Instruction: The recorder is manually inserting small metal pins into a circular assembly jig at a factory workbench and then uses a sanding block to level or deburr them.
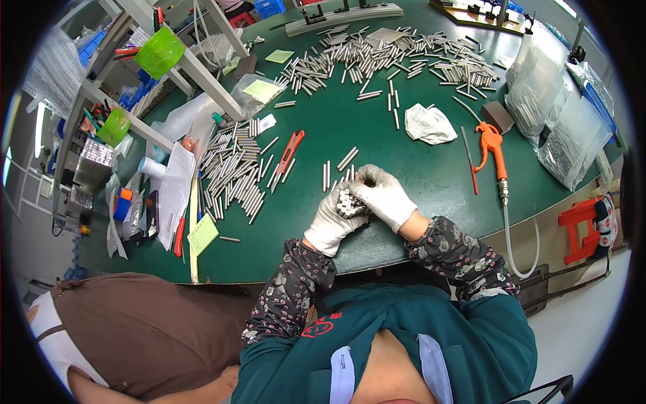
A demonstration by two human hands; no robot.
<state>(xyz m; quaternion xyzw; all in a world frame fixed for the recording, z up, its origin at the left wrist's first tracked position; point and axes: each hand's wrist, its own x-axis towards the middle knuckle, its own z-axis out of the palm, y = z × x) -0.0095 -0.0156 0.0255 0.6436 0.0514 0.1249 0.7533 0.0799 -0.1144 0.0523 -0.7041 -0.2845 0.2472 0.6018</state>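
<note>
Loose metal rods [232, 174], a red utility knife [288, 153] and an orange air gun [493, 148] are spread nearby; a rod bundle [348, 200] is clasped by the gloved left hand [332, 219] and right hand [383, 195].

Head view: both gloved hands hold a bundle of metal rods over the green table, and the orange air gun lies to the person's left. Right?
Not quite. The head view shows the air gun on the person's right. The rest holds: left hand and right hand, both gloved, hold the rod bundle over the green table.

Clear plastic bags of metal rods [565, 128] at table's right edge, green paper slips [202, 234] at left, clear bag [254, 92] with green slip
</note>
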